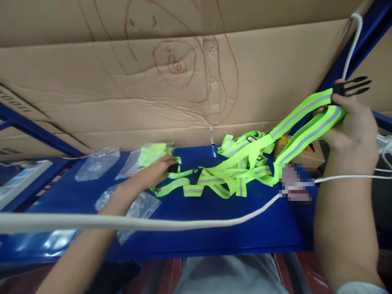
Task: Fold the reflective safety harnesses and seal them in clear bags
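Gripping pronged buckle (339, 90), right hand (352, 118), upper right; left hand (161, 168) pinches dark fitting (174, 168), left of centre. Reflective strap (235, 156), mid-frame: probably light, limp, tangle-prone; best held by stiff ends.

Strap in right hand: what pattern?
The strap is yellow-green, grey-striped lengthwise; best in head view.

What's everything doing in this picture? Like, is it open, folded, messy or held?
Right hand: closed on straps and buckle.
Left hand: fingers closed on a black piece.
Black buckle: unfastened, prongs sticking out.
Green straps: loose and jumbled, partly lifted.
Folded bundle: packed in clear plastic.
Clear bag at far left: crumpled.
Cardboard: creased, with red scribbles.
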Available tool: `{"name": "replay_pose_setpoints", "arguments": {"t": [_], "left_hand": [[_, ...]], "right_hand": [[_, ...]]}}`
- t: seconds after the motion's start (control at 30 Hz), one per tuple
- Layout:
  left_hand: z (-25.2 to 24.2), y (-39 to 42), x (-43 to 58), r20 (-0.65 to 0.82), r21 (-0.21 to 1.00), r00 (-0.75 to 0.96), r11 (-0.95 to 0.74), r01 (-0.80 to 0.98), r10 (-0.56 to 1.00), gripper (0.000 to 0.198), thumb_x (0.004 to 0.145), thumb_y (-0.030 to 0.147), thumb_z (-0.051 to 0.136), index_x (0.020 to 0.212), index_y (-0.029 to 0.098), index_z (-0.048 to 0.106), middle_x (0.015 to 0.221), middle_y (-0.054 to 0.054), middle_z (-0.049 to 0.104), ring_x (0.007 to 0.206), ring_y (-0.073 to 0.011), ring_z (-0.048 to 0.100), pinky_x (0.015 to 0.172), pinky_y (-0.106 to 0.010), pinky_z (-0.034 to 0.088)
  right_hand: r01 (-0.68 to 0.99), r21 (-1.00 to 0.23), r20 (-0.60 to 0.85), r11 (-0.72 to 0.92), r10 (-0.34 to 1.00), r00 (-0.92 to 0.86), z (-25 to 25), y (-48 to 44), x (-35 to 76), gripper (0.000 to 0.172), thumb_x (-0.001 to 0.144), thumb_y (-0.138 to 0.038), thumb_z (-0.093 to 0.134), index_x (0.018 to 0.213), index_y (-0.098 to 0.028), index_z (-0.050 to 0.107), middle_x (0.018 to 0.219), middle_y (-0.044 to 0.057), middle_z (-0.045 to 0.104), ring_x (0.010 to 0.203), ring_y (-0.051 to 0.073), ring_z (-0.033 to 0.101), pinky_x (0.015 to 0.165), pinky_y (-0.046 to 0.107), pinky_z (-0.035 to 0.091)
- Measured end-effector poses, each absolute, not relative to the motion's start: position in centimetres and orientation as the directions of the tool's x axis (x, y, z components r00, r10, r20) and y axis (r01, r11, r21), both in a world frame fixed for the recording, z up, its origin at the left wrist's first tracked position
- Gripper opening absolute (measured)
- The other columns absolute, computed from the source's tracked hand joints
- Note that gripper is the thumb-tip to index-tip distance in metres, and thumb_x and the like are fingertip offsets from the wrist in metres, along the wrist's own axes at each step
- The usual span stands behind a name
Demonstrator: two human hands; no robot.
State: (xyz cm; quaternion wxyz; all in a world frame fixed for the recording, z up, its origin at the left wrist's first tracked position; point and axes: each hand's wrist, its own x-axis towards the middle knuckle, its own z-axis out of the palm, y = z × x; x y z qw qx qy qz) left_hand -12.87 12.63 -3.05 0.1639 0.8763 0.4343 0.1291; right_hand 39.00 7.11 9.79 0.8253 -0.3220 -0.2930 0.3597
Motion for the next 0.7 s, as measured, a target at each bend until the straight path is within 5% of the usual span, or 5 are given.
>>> {"name": "replay_pose_setpoints", "arguments": {"t": [0.13,0.3,0.47,0.57,0.7], "left_hand": [[-0.7,13.2,-12.9,0.176,0.354,0.61,-0.628,0.693,0.773,0.021,0.086,0.024,0.056,0.097,0.023,0.074,0.109,-0.008,0.074,0.107,-0.0248,0.068,0.105,-0.046,0.051],[3.2,12.4,-14.0,0.101,0.613,0.566,-0.499,0.612,0.819,0.013,0.088,0.033,0.065,0.095,0.023,0.071,0.139,-0.007,0.066,0.125,-0.0274,0.063,0.11,-0.049,0.048],[5.1,12.3,-16.2,-0.031,0.964,0.218,-0.028,0.263,0.975,0.027,0.066,0.028,0.084,0.084,0.019,0.065,0.099,-0.011,0.079,0.094,-0.0284,0.073,0.08,-0.041,0.061],[6.2,12.5,-17.3,0.006,0.991,0.052,-0.013,0.132,0.999,0.034,0.056,0.032,0.083,0.079,0.021,0.062,0.078,-0.006,0.075,0.078,-0.0274,0.07,0.072,-0.043,0.062],[8.2,11.3,-18.2,0.086,0.991,-0.053,-0.08,0.107,0.995,0.043,0.05,0.041,0.087,0.079,0.021,0.063,0.076,-0.006,0.072,0.08,-0.029,0.068,0.086,-0.056,0.06]], "right_hand": [[-0.399,-0.735,0.233,0.548,0.757,0.611,9.4,7.4,40.2,0.021,0.087,0.0,0.048,0.088,-0.011,0.066,0.082,0.002,0.056,0.061,0.008,0.053,0.051,0.016,0.046],[-0.4,-0.711,0.229,0.578,0.728,0.646,9.2,7.7,42.4,0.024,0.095,-0.01,0.047,0.087,-0.009,0.069,0.082,0.004,0.056,0.06,0.009,0.051,0.053,0.018,0.048],[-0.396,-0.693,0.229,0.603,0.704,0.672,9.3,7.5,44.4,0.036,0.101,-0.017,0.039,0.083,-0.013,0.069,0.077,0.003,0.057,0.057,0.009,0.052,0.05,0.021,0.046],[-0.331,-0.724,0.237,0.605,0.669,0.704,9.5,7.2,45.1,0.041,0.103,-0.019,0.034,0.08,-0.02,0.068,0.077,0.003,0.061,0.061,0.012,0.057,0.048,0.024,0.046],[-0.087,-0.742,0.35,0.664,0.495,0.795,9.3,6.7,45.3,0.027,0.1,-0.017,0.046,0.088,-0.021,0.069,0.081,0.0,0.065,0.068,0.014,0.065,0.05,0.024,0.052]]}}
